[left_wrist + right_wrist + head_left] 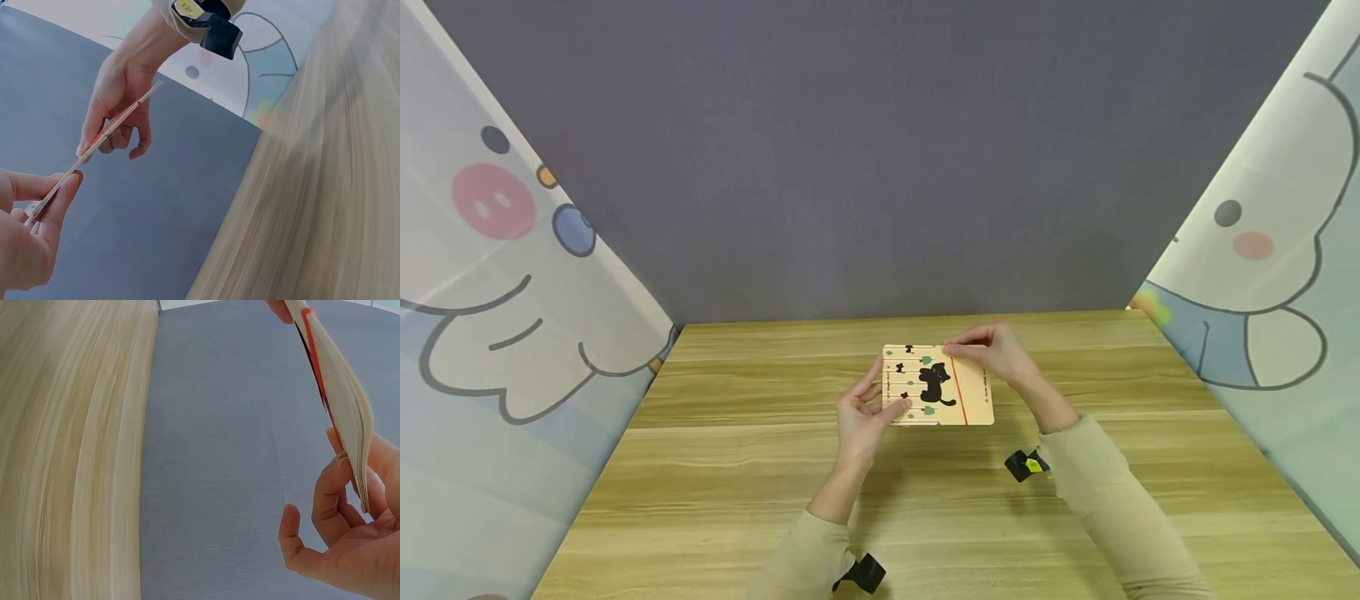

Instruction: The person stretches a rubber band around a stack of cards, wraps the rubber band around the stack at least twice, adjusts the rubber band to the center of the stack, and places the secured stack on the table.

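A thin cream notebook [976,392] with a black cat, small green leaves and a red elastic band [959,392] across its cover is held up above the table. My left hand [861,421] grips its left side, thumb on the cover and fingers behind. At the top edge, beside the red band, my right hand [1002,354] pinches the notebook between thumb and fingers. The left wrist view shows the notebook [100,140] nearly edge-on between both hands. Its page edges bow slightly in the right wrist view, where the right hand [356,531] has some fingers spread away from it.
A wood-grain table [737,467] spreads beneath the hands. Behind it stands a grey panel [887,167], with cartoon-printed curtains [1247,275] at both sides. Black wrist-worn devices [1019,465] sit on both wrists below the sleeves.
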Motion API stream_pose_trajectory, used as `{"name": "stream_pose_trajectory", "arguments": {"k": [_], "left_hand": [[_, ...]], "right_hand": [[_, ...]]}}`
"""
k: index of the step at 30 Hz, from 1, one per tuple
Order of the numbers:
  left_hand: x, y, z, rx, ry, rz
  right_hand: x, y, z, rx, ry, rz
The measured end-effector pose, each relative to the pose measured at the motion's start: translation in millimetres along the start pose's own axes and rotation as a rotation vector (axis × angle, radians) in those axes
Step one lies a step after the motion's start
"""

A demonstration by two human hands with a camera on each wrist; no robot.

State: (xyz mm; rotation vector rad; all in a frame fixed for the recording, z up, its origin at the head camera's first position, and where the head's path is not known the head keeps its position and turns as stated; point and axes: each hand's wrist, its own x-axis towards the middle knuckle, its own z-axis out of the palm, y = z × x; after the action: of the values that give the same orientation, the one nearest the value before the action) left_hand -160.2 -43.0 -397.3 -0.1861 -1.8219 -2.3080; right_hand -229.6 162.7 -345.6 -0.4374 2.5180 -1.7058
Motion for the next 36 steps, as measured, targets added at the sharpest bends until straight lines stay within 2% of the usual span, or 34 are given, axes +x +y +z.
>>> {"name": "stream_pose_trajectory", "arguments": {"k": [10,17,30,36], "left_hand": [[-0.6,-0.6,-0.1,-0.037,0.010,-0.013],[-0.3,-2.2,0.3,-0.058,0.019,-0.002],[1.7,-3.4,-3.1,-0.080,0.051,-0.025],[4.8,-3.0,-4.6,-0.069,0.071,-0.034]], "right_hand": [[-1.0,-8.5,-2.4,-0.046,-0.002,0.026],[-4.8,-19.4,-7.6,-0.086,0.054,-0.070],[-24.1,-28.6,-9.4,-0.014,0.177,-0.152],[-40.5,-26.9,-3.1,0.092,0.231,-0.175]]}}
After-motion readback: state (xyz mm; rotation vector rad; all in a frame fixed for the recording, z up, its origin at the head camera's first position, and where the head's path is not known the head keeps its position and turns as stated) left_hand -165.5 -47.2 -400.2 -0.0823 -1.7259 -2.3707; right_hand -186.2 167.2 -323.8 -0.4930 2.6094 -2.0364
